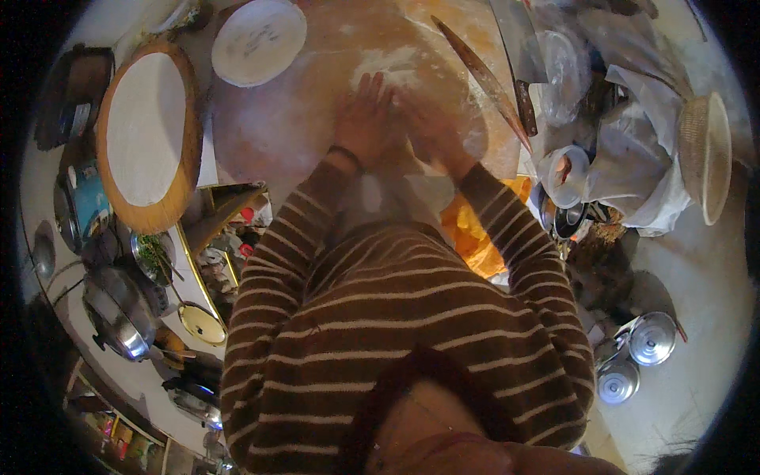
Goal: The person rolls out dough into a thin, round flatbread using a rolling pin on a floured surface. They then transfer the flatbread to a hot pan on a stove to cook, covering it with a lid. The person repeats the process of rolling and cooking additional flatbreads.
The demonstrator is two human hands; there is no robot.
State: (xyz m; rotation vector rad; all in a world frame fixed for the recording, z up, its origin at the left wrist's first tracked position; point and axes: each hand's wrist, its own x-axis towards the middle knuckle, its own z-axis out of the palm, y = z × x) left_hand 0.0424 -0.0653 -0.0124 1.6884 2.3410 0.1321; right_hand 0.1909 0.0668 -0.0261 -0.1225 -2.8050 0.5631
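Both my hands are low over a floured wooden board [279, 130]. My left hand [363, 122] lies palm down, its fingers stretched forward and slightly apart beside a patch of white flour [389, 65]. Close at its right is my right hand [436, 130], blurred, with its fingers angled towards the left hand. Whatever may be under the palms is hidden. A tapered wooden rolling pin [484, 77] rests slantwise on the board's right side. At the far left of the board sits a round whitish plate [259, 43] with grey marks.
Left of the board stands a round tray with a brown rim [148, 217] and a white surface. Beyond the right edge lie a cleaver [525, 107], a clear plastic tub [564, 175], a white plastic bag [629, 154] and a woven basket [717, 157]. A lidded metal pot [122, 314] is at left.
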